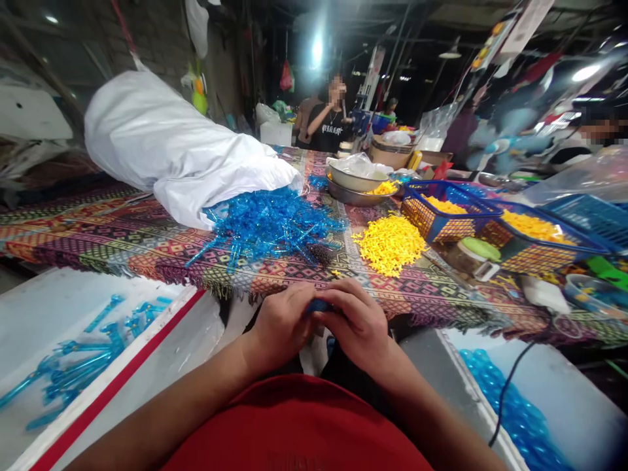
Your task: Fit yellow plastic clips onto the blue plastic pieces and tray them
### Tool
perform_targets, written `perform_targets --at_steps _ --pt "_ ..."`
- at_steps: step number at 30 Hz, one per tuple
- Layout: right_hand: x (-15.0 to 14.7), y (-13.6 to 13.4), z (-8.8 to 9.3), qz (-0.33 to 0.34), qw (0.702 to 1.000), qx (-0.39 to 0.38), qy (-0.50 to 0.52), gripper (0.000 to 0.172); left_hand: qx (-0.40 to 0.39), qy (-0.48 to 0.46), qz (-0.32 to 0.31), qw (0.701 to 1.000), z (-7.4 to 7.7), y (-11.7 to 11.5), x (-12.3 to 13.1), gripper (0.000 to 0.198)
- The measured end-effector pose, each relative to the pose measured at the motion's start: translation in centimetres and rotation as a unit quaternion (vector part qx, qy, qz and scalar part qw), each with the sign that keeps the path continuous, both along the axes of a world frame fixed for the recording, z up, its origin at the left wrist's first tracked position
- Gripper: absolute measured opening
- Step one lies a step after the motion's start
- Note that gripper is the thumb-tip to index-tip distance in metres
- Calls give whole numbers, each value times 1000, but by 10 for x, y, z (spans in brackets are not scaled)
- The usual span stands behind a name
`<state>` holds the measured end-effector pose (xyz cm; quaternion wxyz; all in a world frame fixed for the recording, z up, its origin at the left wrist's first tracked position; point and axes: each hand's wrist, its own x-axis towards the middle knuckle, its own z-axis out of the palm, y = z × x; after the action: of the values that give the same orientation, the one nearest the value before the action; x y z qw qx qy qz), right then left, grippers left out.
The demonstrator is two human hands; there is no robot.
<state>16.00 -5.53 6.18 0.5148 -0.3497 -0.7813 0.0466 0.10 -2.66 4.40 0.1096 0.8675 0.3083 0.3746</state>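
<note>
My left hand (282, 325) and my right hand (353, 324) meet above the table's near edge, fingers curled around a small blue plastic piece (318, 305). Most of that piece is hidden by my fingers. Ahead of my hands, a heap of blue plastic sprues (272, 222) spills from a white sack (167, 147) onto a patterned woven cloth (122, 229). To the right of the heap lies a pile of small yellow plastic parts (390, 243). Neither hand touches either pile.
A white bin (83, 366) with loose blue pieces sits at my lower left, and another (549, 392) with blue beads at my lower right. Blue wire baskets (441, 212) of yellow parts, stacked bowls (356, 180) and a jar (473, 258) stand on the cloth. A person (328, 121) stands beyond.
</note>
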Motion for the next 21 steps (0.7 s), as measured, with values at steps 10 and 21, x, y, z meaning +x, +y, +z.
perform_targets --at_steps 10,21 --pt "1 -2 -2 -8 1000 -6 -3 20 101 73 59 990 2 -6 10 19" --pt "30 14 -26 62 910 -215 350 16 -93 143 14 985 25 5 -29 14"
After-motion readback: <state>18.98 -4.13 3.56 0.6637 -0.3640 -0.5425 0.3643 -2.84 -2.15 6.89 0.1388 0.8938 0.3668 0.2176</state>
